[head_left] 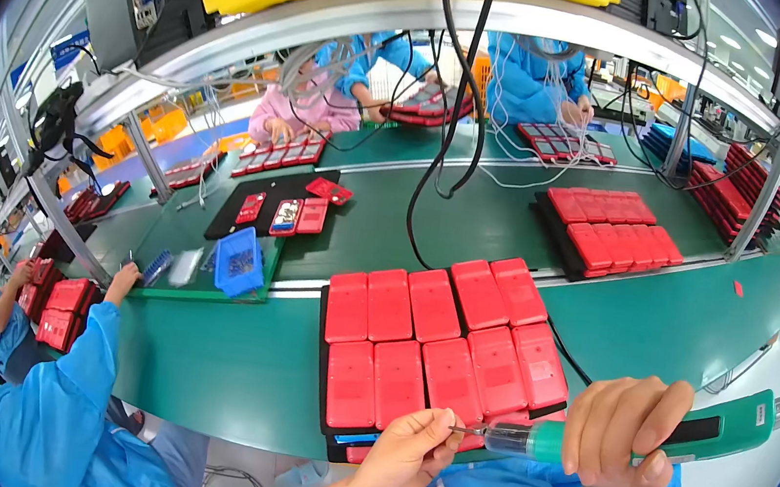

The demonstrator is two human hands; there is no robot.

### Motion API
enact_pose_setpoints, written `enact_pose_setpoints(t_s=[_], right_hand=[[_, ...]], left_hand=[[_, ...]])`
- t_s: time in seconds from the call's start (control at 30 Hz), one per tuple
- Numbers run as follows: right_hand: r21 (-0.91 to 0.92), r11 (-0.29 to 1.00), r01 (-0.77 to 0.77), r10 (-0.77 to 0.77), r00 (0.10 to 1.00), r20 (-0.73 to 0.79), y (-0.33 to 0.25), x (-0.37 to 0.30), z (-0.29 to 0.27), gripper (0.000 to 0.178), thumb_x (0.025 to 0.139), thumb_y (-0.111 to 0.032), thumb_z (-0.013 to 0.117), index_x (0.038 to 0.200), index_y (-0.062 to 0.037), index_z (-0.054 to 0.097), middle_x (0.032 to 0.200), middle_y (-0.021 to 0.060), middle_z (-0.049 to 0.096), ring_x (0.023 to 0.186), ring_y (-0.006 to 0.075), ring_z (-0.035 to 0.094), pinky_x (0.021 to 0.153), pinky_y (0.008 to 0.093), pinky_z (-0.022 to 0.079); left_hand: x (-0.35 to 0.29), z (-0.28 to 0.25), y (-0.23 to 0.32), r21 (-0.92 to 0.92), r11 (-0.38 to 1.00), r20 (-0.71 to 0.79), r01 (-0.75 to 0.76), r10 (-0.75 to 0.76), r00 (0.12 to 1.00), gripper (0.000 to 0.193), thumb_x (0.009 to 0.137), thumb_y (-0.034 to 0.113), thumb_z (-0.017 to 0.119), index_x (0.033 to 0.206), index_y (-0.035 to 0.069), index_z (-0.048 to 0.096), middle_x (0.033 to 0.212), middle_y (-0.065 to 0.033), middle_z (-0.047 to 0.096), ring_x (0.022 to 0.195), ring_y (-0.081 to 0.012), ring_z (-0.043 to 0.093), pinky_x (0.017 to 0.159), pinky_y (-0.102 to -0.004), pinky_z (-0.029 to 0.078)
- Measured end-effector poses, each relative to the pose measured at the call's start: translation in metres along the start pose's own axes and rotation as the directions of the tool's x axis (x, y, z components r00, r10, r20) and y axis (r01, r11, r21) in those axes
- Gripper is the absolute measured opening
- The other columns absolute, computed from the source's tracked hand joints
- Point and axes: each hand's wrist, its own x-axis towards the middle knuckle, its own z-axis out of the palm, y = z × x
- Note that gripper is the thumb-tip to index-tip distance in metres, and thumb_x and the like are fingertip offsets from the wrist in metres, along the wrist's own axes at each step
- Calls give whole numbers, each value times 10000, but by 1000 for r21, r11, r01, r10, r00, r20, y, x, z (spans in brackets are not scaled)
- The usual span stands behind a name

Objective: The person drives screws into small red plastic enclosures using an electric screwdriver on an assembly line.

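My right hand (619, 433) grips a green electric screwdriver (710, 431) held level, its metal bit pointing left. My left hand (407, 451) pinches the tip of that bit, perhaps with a small screw that I cannot make out. Both hands hover at the near edge of a black tray (319, 372) that carries two rows of red plastic cases (441, 344) lying flat.
A green conveyor belt (227, 360) runs under the tray. A blue box of small parts (240, 261) sits on a green mat to the left. More trays of red cases (614, 229) lie farther back. Other workers in blue coats stand left and across. Black cables (444, 132) hang down overhead.
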Motion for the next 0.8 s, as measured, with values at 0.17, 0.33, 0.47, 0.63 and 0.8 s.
enact_pose_setpoints(t_s=[0.17,0.33,0.47,0.63,0.8], right_hand=[[-22,1000,22,-21,999,35,-15,-10,20,182,810,-111,568,881,-22,427,531,59,494,451,190,529,473,357,489],[-17,997,79,-77,994,81,-23,-14,28,164,792,-70,578,870,0,452,559,79,512,481,209,547,497,377,500],[-36,993,112,-106,985,137,-18,-6,23,154,795,-76,582,823,-6,448,537,75,512,445,188,539,446,337,498],[18,999,49,-51,991,126,-7,12,5,173,815,-101,581,776,-24,432,490,58,499,397,161,525,397,300,498],[103,994,-41,23,986,163,15,47,-23,169,813,-84,585,775,-14,436,491,65,502,394,167,521,405,306,501]], left_hand=[[-23,5,-7,-69,997,32,31,-29,999,244,902,256,472,891,25,550,678,-31,476,546,-78,338,471,-181,263],[-27,8,-6,15,1000,54,7,-8,999,261,903,259,471,874,12,552,670,-27,469,553,-78,349,476,-183,271],[-20,9,-3,125,992,7,-10,9,1000,270,903,259,473,858,4,551,660,-21,464,558,-77,346,494,-191,280],[-7,0,12,211,976,53,62,-74,996,268,902,248,483,828,-1,549,661,-17,466,568,-80,338,512,-196,288],[18,-1,46,309,934,15,178,-192,981,287,903,263,480,847,-6,562,659,-7,462,583,-81,351,518,-195,294]])
